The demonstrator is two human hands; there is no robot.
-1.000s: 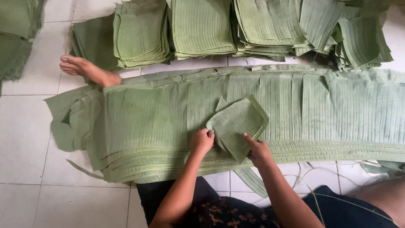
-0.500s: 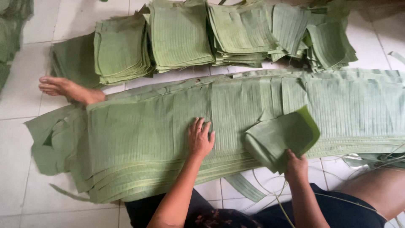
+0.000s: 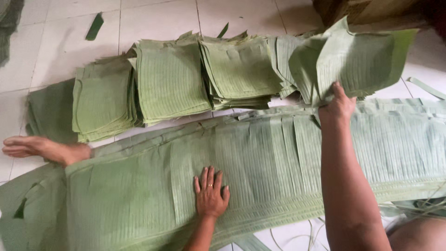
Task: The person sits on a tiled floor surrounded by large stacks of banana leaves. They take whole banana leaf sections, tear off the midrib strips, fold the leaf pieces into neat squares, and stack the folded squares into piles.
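1. On the tiled floor (image 3: 60, 42), at far left, a bare foot (image 3: 42, 149) rests against the end of the long leaf stack (image 3: 260, 158).
2. Left hand (image 3: 210, 195): open, fingers spread, pressing flat on the long leaf stack.
3. Right hand (image 3: 339, 106): clamped on a cut leaf bundle (image 3: 357, 60), raised over the right end of the row of cut piles (image 3: 172, 83).
4. Step judged: stacking. Next move requires aligned lowering onto the row.

Tiled floor, indoors
White floor tiles (image 3: 60, 42) w/ grey grout lines, soft even light; brown woven thing (image 3: 367, 9) at top right, partly cut off.
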